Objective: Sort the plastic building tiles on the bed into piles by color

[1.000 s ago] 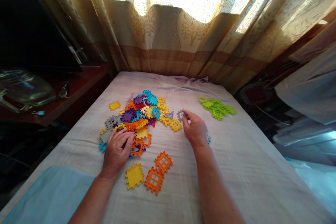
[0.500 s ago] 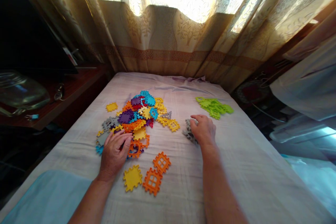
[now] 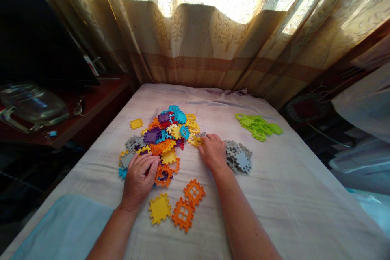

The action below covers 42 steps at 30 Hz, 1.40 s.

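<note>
- Lying nearest at left: a light-blue flat cloth [image 3: 63,227] on a pale, faintly checked sheet [image 3: 265,195].
- Right of it: one yellow square toothed plastic tile [image 3: 160,208], laid flat, well apart from the cloth.
- Just beside this tile: two orange square toothed tiles with window cut-outs [image 3: 183,214], meeting near one corner.
- Left hand [image 3: 140,174]: over the near left edge of a multicoloured heap of toothed plastic tiles [image 3: 163,146], fingers curved; whether its grip is clamped cannot be told.
- Right hand [image 3: 214,152]: fingertips at a yellow toothed tile [image 3: 199,141] on the heap's right edge; grip closure partly hidden, cannot be told.
- Just right of this hand: a stack of grey toothed tiles [image 3: 243,160].
- Farther right: a pile of lime-green plastic pieces [image 3: 258,126].
- Farther left: a lone yellow tile [image 3: 136,123], apart from the heap.
- Rear: a beige patterned curtain [image 3: 195,44].
</note>
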### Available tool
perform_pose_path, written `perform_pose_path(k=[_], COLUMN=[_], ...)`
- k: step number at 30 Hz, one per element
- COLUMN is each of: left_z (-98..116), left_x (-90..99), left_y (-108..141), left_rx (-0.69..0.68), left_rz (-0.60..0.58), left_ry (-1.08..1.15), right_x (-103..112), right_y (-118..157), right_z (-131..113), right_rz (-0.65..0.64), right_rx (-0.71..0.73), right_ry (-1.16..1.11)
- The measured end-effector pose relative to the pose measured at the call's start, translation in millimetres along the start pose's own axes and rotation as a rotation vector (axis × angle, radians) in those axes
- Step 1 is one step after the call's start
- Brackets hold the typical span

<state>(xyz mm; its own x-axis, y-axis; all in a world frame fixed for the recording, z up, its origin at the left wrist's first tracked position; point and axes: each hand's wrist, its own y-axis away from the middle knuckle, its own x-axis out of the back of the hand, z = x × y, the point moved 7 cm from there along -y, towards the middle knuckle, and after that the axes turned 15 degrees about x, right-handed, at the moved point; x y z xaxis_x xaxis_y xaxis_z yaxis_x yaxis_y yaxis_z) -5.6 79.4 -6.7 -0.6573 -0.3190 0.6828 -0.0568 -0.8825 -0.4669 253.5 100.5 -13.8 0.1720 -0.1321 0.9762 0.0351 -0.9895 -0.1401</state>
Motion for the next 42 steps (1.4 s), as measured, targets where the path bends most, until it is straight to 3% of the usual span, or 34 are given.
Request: perform_pose_path(k=[7,13,17,25,28,34,42], left_z=[3,4,5,3,2,2,4], left_x=[1.5,2.2,2.8,2.2,1.7,1.7,2.4], left_y=[1,1,1,0,0,0,0], left_rx=[-0.032,-0.040,-0.032,-0.007,0.000,0.004,-0.013], left_rz=[0.027,0.028,0.026,0.015,0.012,0.011,0.012], left_ry=[-0.010,-0.001,0.011,0.014,0.016,0.013,0.008], right_x=[3,14,20,8,6,6,22], right_y=[0,4,2,1,1,3,4], right_z=[0,-7,-2,-3,-7,-2,-10], right_rz=[-0.026,-0.069,-0.028,0.036,0.001,-0.114,-0.125], right_rx=[0.004,0.120,0.081,0.133,0.160,0.079,0.004], right_ry=[-0.036,-0.108,-0.097,-0.120,-0.153,-0.078,-0.190])
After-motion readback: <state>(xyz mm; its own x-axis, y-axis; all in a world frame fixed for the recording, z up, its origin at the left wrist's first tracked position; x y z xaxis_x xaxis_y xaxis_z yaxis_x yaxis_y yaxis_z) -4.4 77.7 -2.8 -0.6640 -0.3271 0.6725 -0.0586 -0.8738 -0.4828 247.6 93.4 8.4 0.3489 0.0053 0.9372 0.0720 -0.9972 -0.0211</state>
